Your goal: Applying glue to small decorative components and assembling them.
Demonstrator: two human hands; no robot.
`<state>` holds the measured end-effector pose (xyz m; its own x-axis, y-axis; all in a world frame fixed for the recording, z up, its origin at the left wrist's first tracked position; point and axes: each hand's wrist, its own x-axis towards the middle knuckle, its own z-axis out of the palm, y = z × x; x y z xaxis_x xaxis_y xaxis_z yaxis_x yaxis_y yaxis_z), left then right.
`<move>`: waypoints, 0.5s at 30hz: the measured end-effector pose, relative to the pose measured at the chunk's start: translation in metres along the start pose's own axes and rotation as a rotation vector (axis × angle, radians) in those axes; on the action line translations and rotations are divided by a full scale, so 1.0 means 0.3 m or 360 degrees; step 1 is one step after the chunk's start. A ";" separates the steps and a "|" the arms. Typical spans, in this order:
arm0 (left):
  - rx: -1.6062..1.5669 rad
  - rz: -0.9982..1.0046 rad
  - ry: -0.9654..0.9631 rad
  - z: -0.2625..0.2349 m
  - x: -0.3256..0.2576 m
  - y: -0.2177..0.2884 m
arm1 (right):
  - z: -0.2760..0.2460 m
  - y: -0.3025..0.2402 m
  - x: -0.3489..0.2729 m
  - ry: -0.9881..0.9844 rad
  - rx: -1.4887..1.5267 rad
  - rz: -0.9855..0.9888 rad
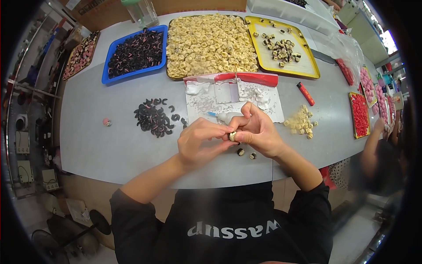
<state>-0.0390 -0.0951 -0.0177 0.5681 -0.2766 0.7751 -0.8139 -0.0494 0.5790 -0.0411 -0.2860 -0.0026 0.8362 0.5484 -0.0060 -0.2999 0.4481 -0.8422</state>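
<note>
Close together above the near middle of the table, my left hand (198,137) and my right hand (262,132) both pinch one small cream-and-black piece (232,136) between their fingertips. Just behind them, on a smudged white sheet (193,104), is a small white squeeze bottle (225,117) with a blue tip, partly covered by my right fingers. Two similar cream-and-black pieces (240,152) rest on the table below my hands. Curved black pieces (154,118) form a loose pile to the left. Loose cream pieces (300,122) are heaped to the right.
Along the back stand a blue tray (104,72) of black pieces, a broad tray of cream pieces (211,44) and a yellow tray (303,68) with joined pieces. A red lighter-like stick (305,93) lies at right. Another person's arm (372,143) shows at far right.
</note>
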 end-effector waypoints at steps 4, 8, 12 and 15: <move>-0.0038 0.0026 -0.0029 0.007 -0.010 -0.002 | 0.002 -0.002 -0.001 -0.0083 0.0010 -0.0018; -0.0071 0.0006 -0.0036 0.009 -0.013 0.001 | 0.020 -0.007 -0.002 0.0000 0.0037 0.0016; -0.0032 0.0009 -0.0082 0.002 -0.008 0.006 | 0.019 -0.012 -0.004 -0.0068 0.0049 0.0025; -0.0131 -0.0030 -0.0103 0.000 -0.006 0.005 | 0.020 -0.013 -0.005 -0.0097 0.0045 0.0036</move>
<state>-0.0413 -0.0945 -0.0183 0.5722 -0.3380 0.7473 -0.7887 0.0233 0.6144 -0.0441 -0.2843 0.0039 0.7998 0.6002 0.0087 -0.3319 0.4544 -0.8267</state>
